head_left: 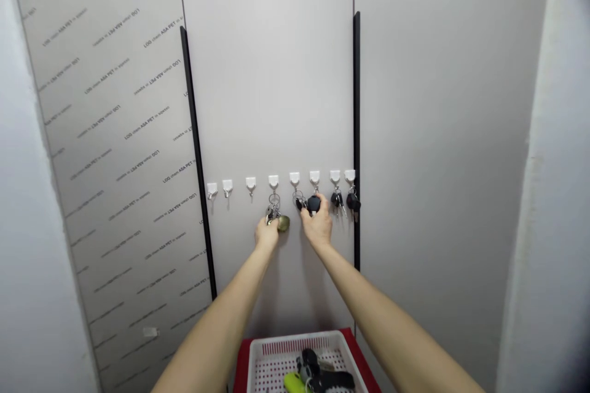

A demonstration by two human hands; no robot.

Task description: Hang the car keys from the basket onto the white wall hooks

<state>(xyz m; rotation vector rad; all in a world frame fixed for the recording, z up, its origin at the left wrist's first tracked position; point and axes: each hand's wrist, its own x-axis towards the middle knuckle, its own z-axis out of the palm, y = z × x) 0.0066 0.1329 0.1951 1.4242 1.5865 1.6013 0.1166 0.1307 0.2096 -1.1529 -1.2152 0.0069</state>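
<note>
A row of several white adhesive hooks (pixel 250 183) runs across the pale cabinet door. From one of the middle hooks, a bunch of keys (pixel 275 210) with a brass-coloured piece (pixel 283 223) hangs by its ring. My left hand (pixel 266 236) is closed on the lower part of that bunch. To the right of it, my right hand (pixel 319 226) has its thumb and fingers around a black-headed key (pixel 314 203) below another hook. Keys on a ring (pixel 299 201) hang just left of my right fingertips; whether I touch them I cannot tell.
Two more sets of black-headed keys (pixel 338 200) hang at the right end. Below my arms a white plastic basket (pixel 252 363) with several key sets sits on a red surface (pixel 241 368). Long black door handles (pixel 357 135) flank the middle panel.
</note>
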